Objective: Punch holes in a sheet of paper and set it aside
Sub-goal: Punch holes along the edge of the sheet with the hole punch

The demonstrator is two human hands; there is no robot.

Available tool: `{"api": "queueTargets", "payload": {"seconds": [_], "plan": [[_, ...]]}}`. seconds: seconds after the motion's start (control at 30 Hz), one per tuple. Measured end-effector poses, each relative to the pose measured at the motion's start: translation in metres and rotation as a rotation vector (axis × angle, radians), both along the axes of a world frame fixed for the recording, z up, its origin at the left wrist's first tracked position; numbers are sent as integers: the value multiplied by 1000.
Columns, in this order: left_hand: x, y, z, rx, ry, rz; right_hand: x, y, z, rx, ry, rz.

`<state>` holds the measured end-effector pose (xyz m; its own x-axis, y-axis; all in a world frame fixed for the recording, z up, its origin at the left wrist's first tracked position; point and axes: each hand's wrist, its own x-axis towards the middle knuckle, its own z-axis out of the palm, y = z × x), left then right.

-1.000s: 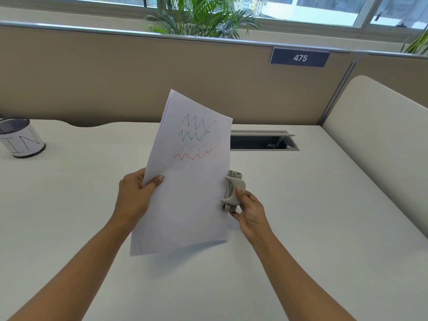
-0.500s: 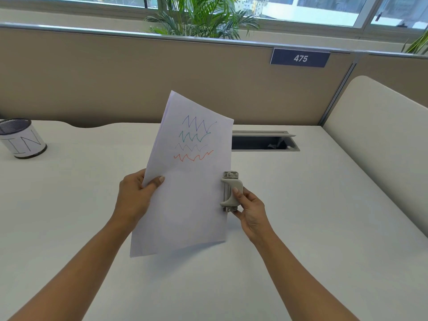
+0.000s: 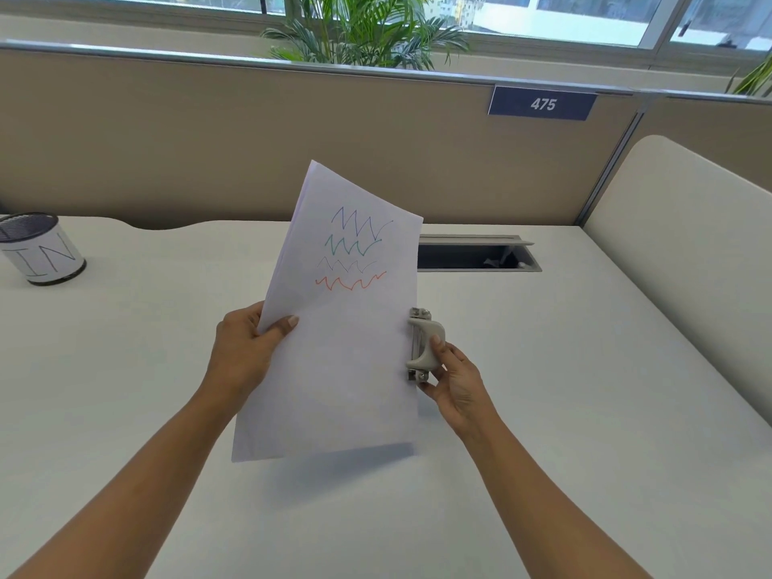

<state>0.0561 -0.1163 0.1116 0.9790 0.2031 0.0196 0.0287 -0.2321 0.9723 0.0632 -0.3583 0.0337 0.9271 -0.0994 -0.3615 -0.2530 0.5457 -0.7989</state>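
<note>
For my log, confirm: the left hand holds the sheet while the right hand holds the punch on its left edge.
Wrong edge. The head view shows the right hand holding the punch on the right edge of the sheet, held by the left hand.

A white desk (image 3: 585, 411) is running up to a beige partition (image 3: 209, 140). A mesh cup (image 3: 39, 250) wearing a white label lettered "IN" is standing at the desk's far left. A cable hatch (image 3: 476, 254) is sitting open near the partition. A blue plate (image 3: 542, 104) reading 475 is hanging on the partition top. A palm plant (image 3: 367, 31) is standing behind it, before the windows (image 3: 585, 14). A cream side panel (image 3: 676, 252) is bordering the desk's right.
</note>
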Motion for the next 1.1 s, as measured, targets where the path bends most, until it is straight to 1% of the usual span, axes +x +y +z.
{"api": "queueTargets", "payload": {"seconds": [0.27, 0.53, 0.8, 1.1], "plan": [[-3, -7, 14, 18, -25, -14, -1, -2, -2, 181, 6, 44], [-6, -14, 24, 18, -21, -8, 0, -1, 0, 247, -5, 47], [-7, -15, 26, 26, -17, -9, 1, -1, -1, 231, -11, 43], [-4, -14, 17, 26, -13, 10, 1, -3, -2, 158, 10, -5]]}}
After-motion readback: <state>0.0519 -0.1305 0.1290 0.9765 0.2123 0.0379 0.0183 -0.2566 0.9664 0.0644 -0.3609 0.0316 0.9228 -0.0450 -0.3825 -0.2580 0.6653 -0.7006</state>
